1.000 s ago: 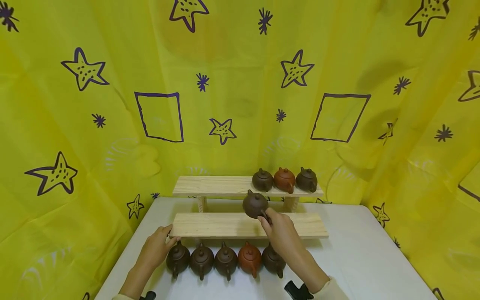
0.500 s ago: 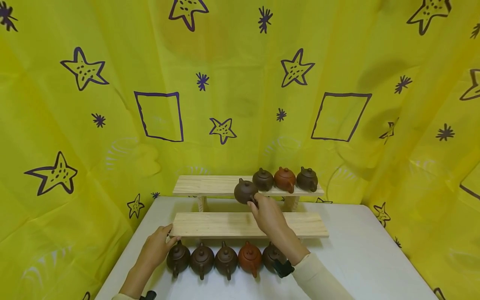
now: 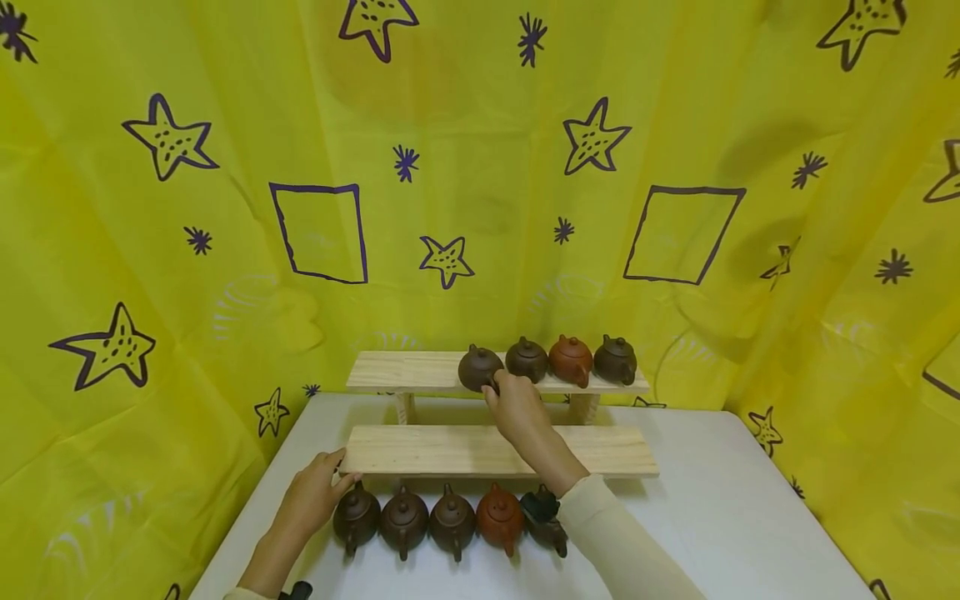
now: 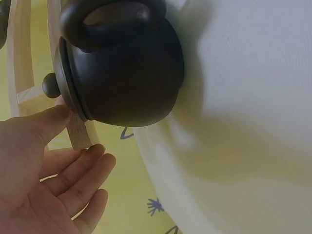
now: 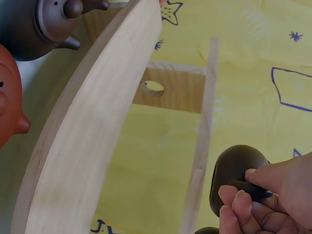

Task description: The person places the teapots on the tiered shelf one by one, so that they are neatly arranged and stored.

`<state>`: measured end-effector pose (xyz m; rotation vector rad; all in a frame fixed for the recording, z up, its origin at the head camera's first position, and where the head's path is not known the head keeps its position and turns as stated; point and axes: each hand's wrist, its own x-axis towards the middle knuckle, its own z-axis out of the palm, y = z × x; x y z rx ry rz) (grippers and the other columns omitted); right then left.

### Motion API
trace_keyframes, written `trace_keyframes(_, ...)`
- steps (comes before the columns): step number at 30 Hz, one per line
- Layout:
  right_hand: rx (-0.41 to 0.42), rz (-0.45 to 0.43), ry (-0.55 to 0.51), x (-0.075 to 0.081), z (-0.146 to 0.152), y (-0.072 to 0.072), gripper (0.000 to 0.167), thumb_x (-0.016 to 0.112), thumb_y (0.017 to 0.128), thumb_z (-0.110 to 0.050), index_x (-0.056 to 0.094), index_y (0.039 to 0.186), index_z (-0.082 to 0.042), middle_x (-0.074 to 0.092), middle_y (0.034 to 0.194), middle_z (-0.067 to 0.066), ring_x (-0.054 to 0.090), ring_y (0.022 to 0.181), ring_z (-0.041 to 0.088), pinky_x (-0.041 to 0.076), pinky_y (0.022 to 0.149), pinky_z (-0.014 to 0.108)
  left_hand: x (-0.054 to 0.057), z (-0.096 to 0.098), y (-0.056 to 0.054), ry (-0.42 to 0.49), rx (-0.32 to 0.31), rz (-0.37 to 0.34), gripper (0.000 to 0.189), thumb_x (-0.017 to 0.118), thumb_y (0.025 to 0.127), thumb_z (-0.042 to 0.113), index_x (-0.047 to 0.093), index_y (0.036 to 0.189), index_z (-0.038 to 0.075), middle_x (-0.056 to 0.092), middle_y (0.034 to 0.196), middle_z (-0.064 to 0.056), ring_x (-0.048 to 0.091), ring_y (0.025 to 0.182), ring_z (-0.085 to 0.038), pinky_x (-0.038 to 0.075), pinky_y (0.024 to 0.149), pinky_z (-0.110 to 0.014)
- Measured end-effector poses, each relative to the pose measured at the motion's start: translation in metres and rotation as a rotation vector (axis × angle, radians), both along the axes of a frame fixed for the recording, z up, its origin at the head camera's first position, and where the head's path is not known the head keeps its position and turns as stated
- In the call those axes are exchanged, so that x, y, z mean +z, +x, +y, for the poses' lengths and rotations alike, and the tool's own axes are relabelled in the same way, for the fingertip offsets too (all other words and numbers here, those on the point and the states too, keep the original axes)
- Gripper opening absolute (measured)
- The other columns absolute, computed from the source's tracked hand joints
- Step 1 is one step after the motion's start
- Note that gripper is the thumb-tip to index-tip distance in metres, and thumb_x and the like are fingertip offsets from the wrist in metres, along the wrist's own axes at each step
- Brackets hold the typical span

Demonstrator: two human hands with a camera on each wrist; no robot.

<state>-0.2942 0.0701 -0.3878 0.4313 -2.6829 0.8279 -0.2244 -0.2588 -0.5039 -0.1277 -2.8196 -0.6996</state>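
Gripping a dark brown teapot (image 3: 478, 368) by its near-side handle with the right hand (image 3: 521, 412), with thumb and fingers curled in firmly around it. Held roughly upright at the upper shelf (image 3: 405, 369), just left of the three pots standing there. Impossible to tell whether touching the wood with its base or hanging slightly above. Shifted within the last second from above the lower shelf (image 3: 427, 450) to this spot, farther away and to the left. Judging by that, probably near the end of the carry and lined up as a fourth in the far row, though not yet released.

Farther right on the same shelf: a dark pot (image 3: 527, 360), a reddish pot (image 3: 572, 358) and a second dark pot (image 3: 615, 360).

Touching the left end of the lower shelf with the left hand (image 3: 313, 492), with relaxed, slightly bent fingers and no teapot in them; unmoved since a second ago. Close to its thumb, the leftmost teapot (image 3: 356, 518) of a near row of five, with a red teapot (image 3: 500, 518) second from right. Beneath, a white table (image 3: 720, 500); behind, a yellow curtain (image 3: 495, 100).
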Motion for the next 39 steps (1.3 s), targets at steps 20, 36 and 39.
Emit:
trace_keyframes(20, -0.072, -0.055, 0.018, -0.002, -0.012, -0.028, 0.022, 0.067, 0.105, -0.019, 0.07, 0.097, 0.002, 0.07, 0.081, 0.016, 0.069, 0.068, 0.028, 0.054, 0.056, 0.038, 0.001, 0.0, 0.001, -0.009, 0.003, 0.009, 0.054, 0.076, 0.098, 0.022, 0.06, 0.138, -0.011, 0.069, 0.119, -0.028, 0.069, 0.11, -0.049, 0.055, 0.093, -0.063)
trace_keyframes(36, -0.112, -0.085, 0.007, -0.001, -0.019, -0.035, 0.026, 0.065, 0.106, -0.022, 0.073, 0.097, 0.001, 0.068, 0.078, 0.012, 0.064, 0.062, 0.024, 0.049, 0.052, 0.035, 0.002, 0.001, 0.001, -0.003, 0.005, 0.009, 0.055, 0.076, 0.098, 0.022, 0.06, 0.139, -0.012, 0.068, 0.121, -0.029, 0.068, 0.111, -0.05, 0.055, 0.094, -0.063)
trace_keyframes(39, -0.105, -0.074, 0.005, -0.002, -0.019, -0.037, 0.027, 0.064, 0.106, -0.022, 0.071, 0.093, 0.0, 0.066, 0.074, 0.01, 0.062, 0.06, 0.023, 0.047, 0.051, 0.034, 0.002, 0.001, 0.001, -0.002, 0.006, 0.012, 0.055, 0.076, 0.098, 0.022, 0.06, 0.138, -0.012, 0.068, 0.12, -0.028, 0.068, 0.11, -0.05, 0.055, 0.094, -0.063)
